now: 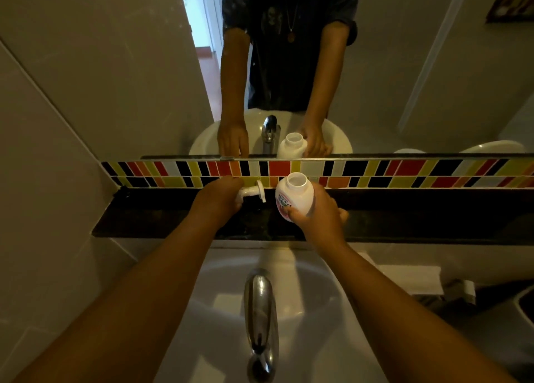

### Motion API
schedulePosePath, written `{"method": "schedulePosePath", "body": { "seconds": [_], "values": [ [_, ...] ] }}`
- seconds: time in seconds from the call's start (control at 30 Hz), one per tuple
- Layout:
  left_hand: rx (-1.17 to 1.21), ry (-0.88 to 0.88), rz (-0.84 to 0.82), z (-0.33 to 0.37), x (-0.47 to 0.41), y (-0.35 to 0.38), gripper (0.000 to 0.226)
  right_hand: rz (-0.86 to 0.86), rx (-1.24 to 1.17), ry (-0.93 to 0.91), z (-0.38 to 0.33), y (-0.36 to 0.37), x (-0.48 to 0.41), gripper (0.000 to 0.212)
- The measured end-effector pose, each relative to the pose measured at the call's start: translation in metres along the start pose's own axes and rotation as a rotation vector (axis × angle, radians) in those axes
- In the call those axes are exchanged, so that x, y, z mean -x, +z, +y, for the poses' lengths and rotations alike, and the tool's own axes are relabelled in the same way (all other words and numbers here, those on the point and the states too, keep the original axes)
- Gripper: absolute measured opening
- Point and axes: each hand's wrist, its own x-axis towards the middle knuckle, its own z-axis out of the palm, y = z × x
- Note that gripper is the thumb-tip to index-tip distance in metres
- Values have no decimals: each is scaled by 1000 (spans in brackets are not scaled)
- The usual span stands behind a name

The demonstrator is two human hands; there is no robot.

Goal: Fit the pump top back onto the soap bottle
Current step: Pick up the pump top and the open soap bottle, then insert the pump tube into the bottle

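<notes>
Hands (219, 197) apart: pump top (252, 193), open bottle (294, 195).

It was a home bathroom: a white washbasin (318, 310) with a chrome tap (260, 304) sat below a dark stone ledge (161, 218), a strip of multicoloured mosaic tiles (375, 171) and a wide wall mirror (115, 65) reflecting a doorway.

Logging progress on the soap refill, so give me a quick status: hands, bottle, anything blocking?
Left hand gripping pump top. Right hand holding soap bottle, neck open, pump not yet on. Nothing between them.
</notes>
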Motion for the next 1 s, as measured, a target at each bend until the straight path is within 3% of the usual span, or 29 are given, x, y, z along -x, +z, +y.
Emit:
{"method": "schedulePosePath", "body": {
  "seconds": [0.13, 0.47, 0.7, 1.0],
  "values": [
    [174, 32, 160, -2, 0, -24, 25, -54, -156, -11, -3, 0, 2, 67],
    [908, 29, 178, 44, 2, -69, 38, -56, -234, -17, -4, -1, 4, 68],
    [1275, 3, 196, 75, -4, -70, 42, -53, -219, 1, -1, 2, 2, 71],
    [1455, -37, 141, 88, -9, -43, 47, -57, -228, -2, 0, 4, -2, 71]
  ]
}}
